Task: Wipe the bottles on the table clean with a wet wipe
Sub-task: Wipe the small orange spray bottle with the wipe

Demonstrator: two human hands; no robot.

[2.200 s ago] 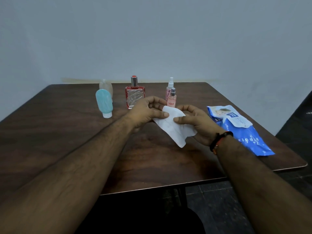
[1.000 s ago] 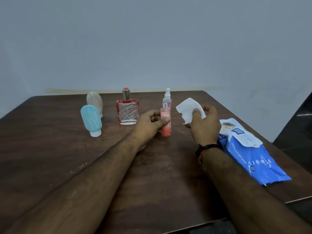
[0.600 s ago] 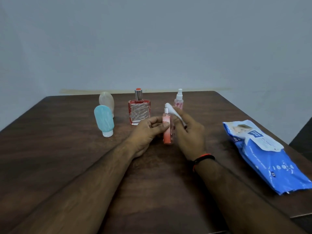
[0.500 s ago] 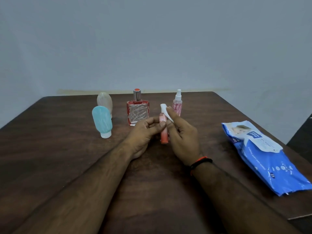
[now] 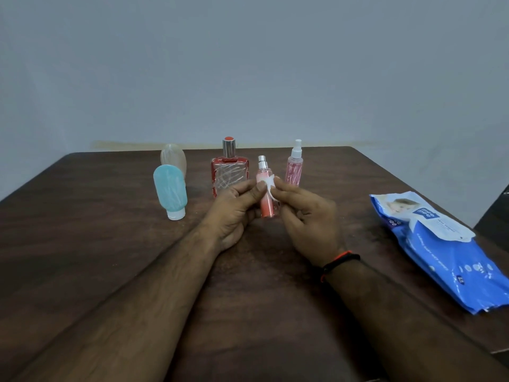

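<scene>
A slim pink spray bottle [image 5: 266,205] stands upright at the table's middle, gripped on its left side by my left hand [image 5: 234,213]. My right hand [image 5: 305,219] pinches a white wet wipe [image 5: 270,186] against the bottle's right side, most of the wipe hidden under the fingers. Behind stand a red-edged glass perfume bottle [image 5: 230,172] and a taller pink spray bottle [image 5: 294,166]. Left of them are a teal squeeze bottle [image 5: 170,191] standing on its white cap and a clear one [image 5: 174,158] behind it.
A blue pack of wet wipes [image 5: 438,244] lies on the right side of the dark wooden table [image 5: 82,244], near its right edge. A plain grey wall rises behind the table's far edge.
My left hand took the slim pink bottle and brought it forward. My right hand carried the wipe over and folded it against the bottle, sliding down from the nozzle to the body.
</scene>
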